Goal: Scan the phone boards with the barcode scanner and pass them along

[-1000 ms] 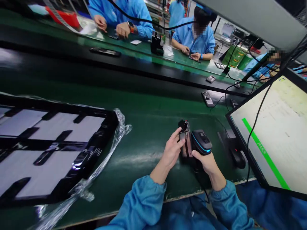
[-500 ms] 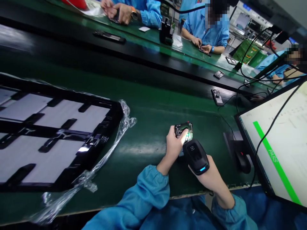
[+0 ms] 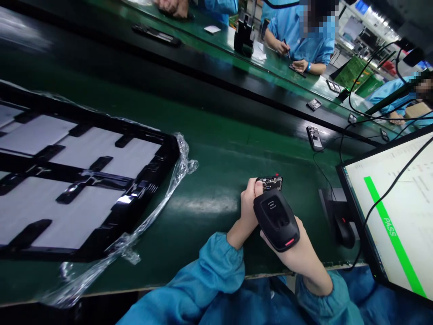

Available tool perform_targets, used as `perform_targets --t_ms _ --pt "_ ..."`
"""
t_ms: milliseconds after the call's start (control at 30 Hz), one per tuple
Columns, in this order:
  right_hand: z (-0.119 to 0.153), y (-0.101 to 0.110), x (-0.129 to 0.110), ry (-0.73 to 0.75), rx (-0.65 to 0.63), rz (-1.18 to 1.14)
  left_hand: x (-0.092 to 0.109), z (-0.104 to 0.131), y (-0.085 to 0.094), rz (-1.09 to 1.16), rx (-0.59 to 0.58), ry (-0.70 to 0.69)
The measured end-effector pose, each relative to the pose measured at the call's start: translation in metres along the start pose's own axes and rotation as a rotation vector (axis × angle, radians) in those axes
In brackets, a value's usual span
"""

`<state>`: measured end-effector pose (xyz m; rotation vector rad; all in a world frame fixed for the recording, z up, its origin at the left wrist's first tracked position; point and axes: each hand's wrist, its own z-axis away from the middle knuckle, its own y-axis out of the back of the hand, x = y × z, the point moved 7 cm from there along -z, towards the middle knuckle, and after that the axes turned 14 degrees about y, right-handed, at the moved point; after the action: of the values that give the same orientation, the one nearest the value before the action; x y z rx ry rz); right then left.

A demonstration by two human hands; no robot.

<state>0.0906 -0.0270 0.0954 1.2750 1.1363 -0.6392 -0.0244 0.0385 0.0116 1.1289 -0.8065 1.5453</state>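
Observation:
My left hand is closed around an opened phone with its circuit board showing. In my right hand is a black handheld barcode scanner, a red light glowing at its rear end. The scanner's head is close to the phone and covers its lower part from view. Most of my right fingers are hidden beneath the scanner.
A black tray of white sheets in clear plastic wrap lies left. At right stand a monitor reading PASS and a mouse. Opened phones, one a phone, lie along a black strip. Co-workers sit beyond.
The scanner's light has turned from blue to red. The phone has tilted and now sits further behind the scanner. The whole view has shifted slightly.

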Motion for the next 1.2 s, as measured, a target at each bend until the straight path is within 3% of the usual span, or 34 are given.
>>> perform_targets --t_ms 167,333,467,567,833,1200 --pt "0.007 0.011 0.006 -0.073 0.017 -0.037 0.008 -0.001 0.004 0.076 -0.001 -0.061" --pt "0.030 0.029 0.019 -0.189 0.021 -0.093 0.020 0.006 0.013 -0.012 0.104 -0.150" --pt "0.038 0.027 0.018 -0.248 -0.085 -0.149 0.034 0.018 0.017 -0.081 0.176 -0.271" --pt "0.043 0.029 0.020 -0.282 -0.096 -0.188 0.040 0.024 0.019 -0.108 0.219 -0.347" --pt "0.056 0.039 0.025 -0.253 -0.078 -0.251 0.047 0.030 0.019 -0.145 0.258 -0.484" --pt "0.065 0.046 0.018 -0.146 -0.061 -0.286 0.050 0.036 0.019 -0.186 0.281 -0.525"
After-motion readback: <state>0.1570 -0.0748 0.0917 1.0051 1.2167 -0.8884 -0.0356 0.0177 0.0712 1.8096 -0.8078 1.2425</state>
